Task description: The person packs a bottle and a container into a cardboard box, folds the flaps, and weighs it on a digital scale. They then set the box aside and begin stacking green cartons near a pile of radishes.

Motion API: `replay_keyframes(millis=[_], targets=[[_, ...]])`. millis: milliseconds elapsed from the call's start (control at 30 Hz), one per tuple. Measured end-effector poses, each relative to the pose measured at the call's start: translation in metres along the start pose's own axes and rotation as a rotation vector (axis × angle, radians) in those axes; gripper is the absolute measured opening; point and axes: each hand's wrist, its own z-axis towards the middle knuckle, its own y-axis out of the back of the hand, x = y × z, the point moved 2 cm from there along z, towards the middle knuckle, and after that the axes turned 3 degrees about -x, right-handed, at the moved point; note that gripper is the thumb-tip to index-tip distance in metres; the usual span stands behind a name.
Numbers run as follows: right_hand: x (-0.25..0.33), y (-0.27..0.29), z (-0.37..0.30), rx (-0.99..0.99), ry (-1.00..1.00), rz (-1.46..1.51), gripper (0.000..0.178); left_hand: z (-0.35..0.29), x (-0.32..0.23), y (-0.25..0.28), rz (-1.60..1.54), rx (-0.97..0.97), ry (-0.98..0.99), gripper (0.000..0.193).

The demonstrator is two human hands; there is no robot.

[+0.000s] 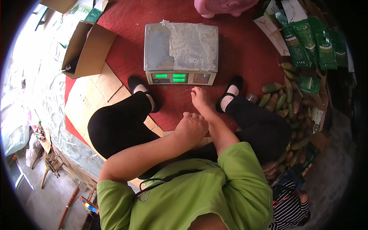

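Note:
My left hand (192, 125) is closed, knuckles up, against my right forearm. Its fingertips are hidden underneath, so I cannot tell whether they hold anything. My right hand (199, 97) reaches farther forward, its fingers curled in and nothing showing in them. Just beyond it stands a grey electronic weighing scale (158, 50), apart from the fingers. Green digits glow on the scale's front panel (168, 78), and a small keypad (201, 79) sits at the panel's right. Torn, whitish wrapping covers much of the scale's flat top, which bears no goods.
Long green and brownish root vegetables (281, 97) lie heaped at the right. Green printed cartons (306, 42) lie beyond them. An open cardboard box (94, 50) stands left, near flattened cardboard (90, 92). Something pink (226, 5) is at the far edge. Behind, right, is a person in stripes (289, 205).

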Motion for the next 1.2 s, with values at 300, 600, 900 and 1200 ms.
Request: replay_keyframes(millis=[300, 600, 900, 1200], targets=[[-0.002, -0.002, 0.0, -0.024, 0.021, 0.04, 0.019, 0.0, 0.0, 0.001, 0.015, -0.017, -0.007, 0.026], [-0.013, -0.008, -0.001, -0.005, -0.007, 0.041, 0.017, 0.002, -0.002, 0.001, 0.011, -0.004, -0.009, 0.024], [-0.007, -0.005, -0.001, -0.007, 0.007, 0.013, 0.016, 0.0, 0.0, 0.003, 0.013, 0.01, -0.012, 0.024], [-0.001, 0.0, -0.003, 0.043, -0.055, 0.025, 0.015, 0.0, 0.0, 0.005, -0.008, 0.013, -0.014, 0.017]])
